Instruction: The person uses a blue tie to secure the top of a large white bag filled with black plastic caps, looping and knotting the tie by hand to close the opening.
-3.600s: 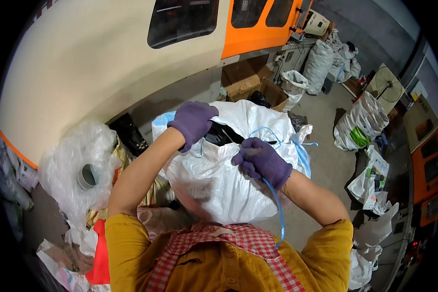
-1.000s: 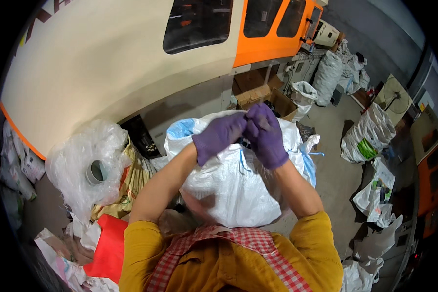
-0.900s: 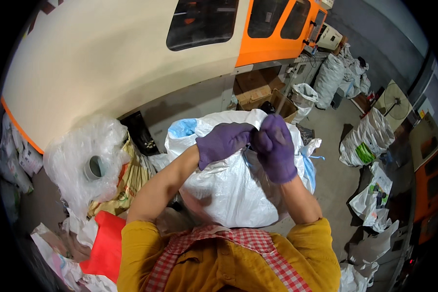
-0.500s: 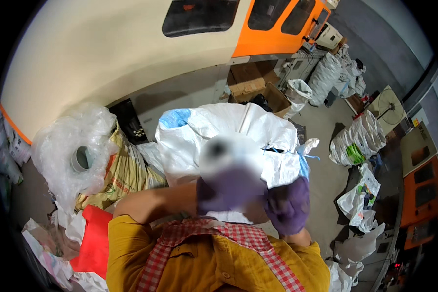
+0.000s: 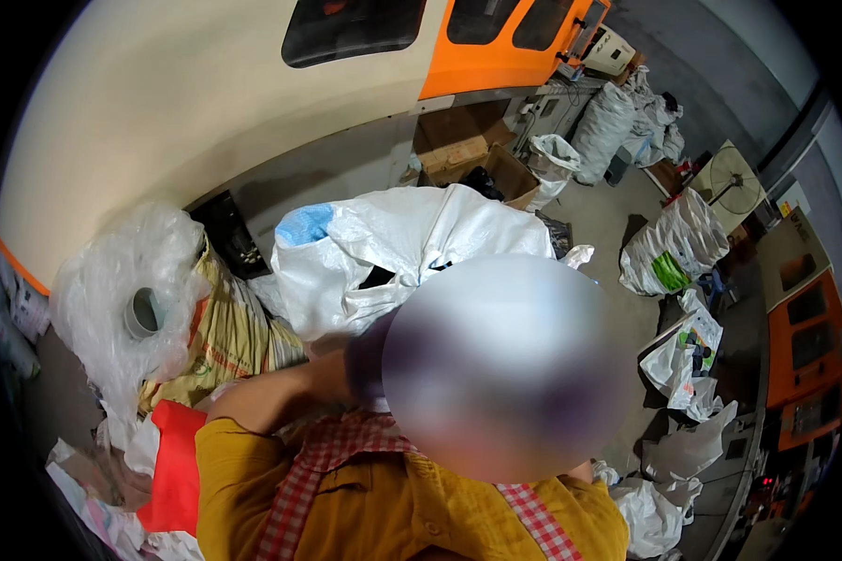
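A large white woven sack (image 5: 496,224) with a pale blue corner stands right in front of me. Dark gaps show in its top. My left hand (image 5: 366,366), in a purple glove, reaches to the sack's near side; its cuff shows, but a round blurred patch covers the fingers. Of my right hand (image 5: 578,404) only a purple smear shows inside that patch, to the right of the left hand. What either hand holds or touches is hidden.
On the left, a yellow woven sack (image 5: 239,351) stands beside clear plastic film (image 5: 98,290) around a cardboard tube (image 5: 144,313). Red material (image 5: 173,458) lies near my left elbow. Behind are a cream and orange machine (image 5: 206,103) and an open carton (image 5: 510,175). White sacks (image 5: 674,243) and a fan (image 5: 734,173) stand right.
The view has shifted slightly, moving the surroundings left. A dark gap now shows at the front of the white sack. The blurred patch has grown and covers my right hand, which showed clearly before.
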Available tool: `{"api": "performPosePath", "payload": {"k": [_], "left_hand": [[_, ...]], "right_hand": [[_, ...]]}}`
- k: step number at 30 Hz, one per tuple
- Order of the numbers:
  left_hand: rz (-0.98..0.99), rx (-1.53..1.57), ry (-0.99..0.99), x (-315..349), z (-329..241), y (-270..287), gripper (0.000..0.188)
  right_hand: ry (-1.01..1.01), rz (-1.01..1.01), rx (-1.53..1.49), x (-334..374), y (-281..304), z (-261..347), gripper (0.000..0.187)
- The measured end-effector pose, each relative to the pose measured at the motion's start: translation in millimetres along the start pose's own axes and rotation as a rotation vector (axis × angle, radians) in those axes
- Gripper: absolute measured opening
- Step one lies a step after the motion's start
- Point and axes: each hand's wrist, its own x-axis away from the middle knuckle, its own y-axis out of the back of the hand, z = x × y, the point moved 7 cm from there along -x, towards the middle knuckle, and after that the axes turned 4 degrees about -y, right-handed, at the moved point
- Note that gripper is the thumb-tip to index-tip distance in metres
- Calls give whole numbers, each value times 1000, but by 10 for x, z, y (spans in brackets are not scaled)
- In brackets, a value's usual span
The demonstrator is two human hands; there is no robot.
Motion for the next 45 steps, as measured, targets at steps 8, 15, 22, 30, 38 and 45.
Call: {"api": "performPosePath", "payload": {"k": [8, 15, 22, 30, 38, 45], "left_hand": [[64, -226, -144, -102, -700, 340, 11], [58, 177, -157, -194, -211, 295, 18], [-111, 0, 75, -95, -680, 419, 18], [208, 243, 132, 79, -732, 311, 23], [-53, -439, 379, 110, 347, 869, 37], [187, 153, 753, 344, 885, 799, 27]], "right_hand": [[43, 48, 126, 216, -62, 120, 25], [74, 136, 184, 400, -43, 206, 32], [111, 395, 120, 245, -347, 170, 36], [-141, 548, 18, 192, -542, -57, 35], [-20, 312, -62, 214, -421, 58, 13], [-572, 158, 620, -329, -249, -533, 24]]}}
